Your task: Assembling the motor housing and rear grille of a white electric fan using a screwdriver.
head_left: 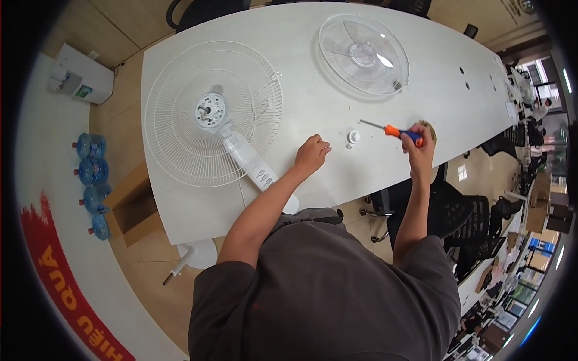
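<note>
My right hand is closed around the blue and orange handle of a screwdriver, its shaft pointing left over the white table. To the left, my left hand hovers with thumb and fingers pinched together; whether they hold something small is unclear. Between the hands, a small white plastic part sits on the table. A white fan body with buttons lies at the left, its round wire grille behind an exposed motor hub. At the far side rests a clear plastic fan blade with a round rim.
The white table has its front edge at my waist. A white fan base with a pole is on the floor beside a cardboard box. Water bottles line the left wall; black office chairs stand to the right.
</note>
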Motion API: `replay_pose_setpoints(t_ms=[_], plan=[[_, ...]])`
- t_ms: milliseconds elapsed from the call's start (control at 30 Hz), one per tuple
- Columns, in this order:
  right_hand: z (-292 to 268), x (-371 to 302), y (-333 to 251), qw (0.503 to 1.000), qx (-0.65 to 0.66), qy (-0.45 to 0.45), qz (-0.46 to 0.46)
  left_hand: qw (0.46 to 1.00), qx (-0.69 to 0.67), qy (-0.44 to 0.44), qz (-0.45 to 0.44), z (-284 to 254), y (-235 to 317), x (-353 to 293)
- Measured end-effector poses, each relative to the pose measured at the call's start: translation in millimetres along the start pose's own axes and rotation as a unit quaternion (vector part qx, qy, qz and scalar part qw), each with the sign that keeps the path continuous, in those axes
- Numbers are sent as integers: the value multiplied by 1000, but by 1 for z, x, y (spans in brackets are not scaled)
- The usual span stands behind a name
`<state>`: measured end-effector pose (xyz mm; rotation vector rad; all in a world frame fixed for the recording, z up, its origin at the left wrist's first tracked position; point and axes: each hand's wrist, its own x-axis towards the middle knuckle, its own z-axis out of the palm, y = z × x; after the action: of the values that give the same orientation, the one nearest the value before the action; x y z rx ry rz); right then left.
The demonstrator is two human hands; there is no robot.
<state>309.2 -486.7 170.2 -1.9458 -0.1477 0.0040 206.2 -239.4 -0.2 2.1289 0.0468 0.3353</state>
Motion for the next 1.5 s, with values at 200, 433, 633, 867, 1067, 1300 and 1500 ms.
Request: replay_pose_setpoints(t_ms=[200,433,633,867,1067,1300,1500], plan=[[-29,-75,59,977,34,64,199,974,9,-100,-202,66,-53,-18],[-32,-103,74,968,34,81,237,972,62,-101,-204,58,-32,-2],[-16,-81,51,978,26,71,193,993,-19,-41,-107,-8,-10,-34],[61,-33,-25,991,113,-56,44,986,-91,138,-24,-109,34,-72],[154,-20,-107,971,137,-182,-69,946,-25,315,-77,-170,4,-87],[274,-7,-156,942,85,-270,-179,918,219,247,-222,-219,-58,-92],[359,23,-150,930,0,-281,-236,912,230,133,-314,-233,-75,-46]])
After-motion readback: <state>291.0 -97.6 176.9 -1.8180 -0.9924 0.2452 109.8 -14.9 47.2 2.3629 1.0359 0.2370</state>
